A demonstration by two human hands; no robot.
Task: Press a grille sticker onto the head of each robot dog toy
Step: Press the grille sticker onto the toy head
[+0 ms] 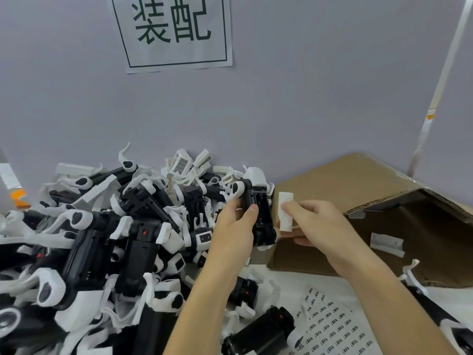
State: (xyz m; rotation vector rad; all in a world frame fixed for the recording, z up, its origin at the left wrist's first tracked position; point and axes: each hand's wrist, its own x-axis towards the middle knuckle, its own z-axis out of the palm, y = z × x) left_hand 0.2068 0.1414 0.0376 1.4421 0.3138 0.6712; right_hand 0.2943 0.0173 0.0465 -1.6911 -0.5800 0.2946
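Left hand [234,228] grips one robot dog toy [258,213]; right hand [316,224] pinches one white piece [285,212] beside it. Wall sign [171,29] above reads "装配".

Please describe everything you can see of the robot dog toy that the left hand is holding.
The robot dog toy looks like hard plastic, black in the body and white at the leg joints and at the top end. Its black underside, with a long recessed panel, faces the camera. The left hand grips it from the left, thumb on the underside. It is raised above the pile, beside the cardboard box. Its head face is hidden.
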